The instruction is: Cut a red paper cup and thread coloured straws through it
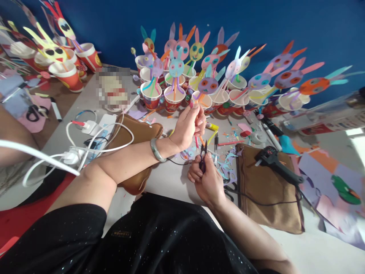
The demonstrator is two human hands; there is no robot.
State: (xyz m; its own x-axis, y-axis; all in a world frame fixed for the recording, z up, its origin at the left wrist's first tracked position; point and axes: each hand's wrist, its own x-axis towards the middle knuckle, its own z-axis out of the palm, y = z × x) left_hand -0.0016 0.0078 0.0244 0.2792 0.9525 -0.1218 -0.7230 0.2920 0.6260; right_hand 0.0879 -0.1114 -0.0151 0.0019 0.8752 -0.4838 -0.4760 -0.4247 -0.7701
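"What are the fingers doing?"

"From my seat, the left hand (189,125) is closed around thin strips (202,140), held over the middle of the table (167,180), their ends poking out below the fist. The right hand (209,182) grips scissors (202,161) just beneath, blades slightly apart, tips up."

"Anything in my way?"

"Rabbit-faced paper cups (174,105) crowd the back edge, right behind the left hand. Paper scraps (231,175) and a pen (216,146) lie beside the scissors. Toward the right edge, a glue gun (275,163) rests on a brown pad (268,219), its cable trailing toward the right wrist. Near the left edge, I see a power strip (108,121) with looping white cords (40,153) by the left arm."
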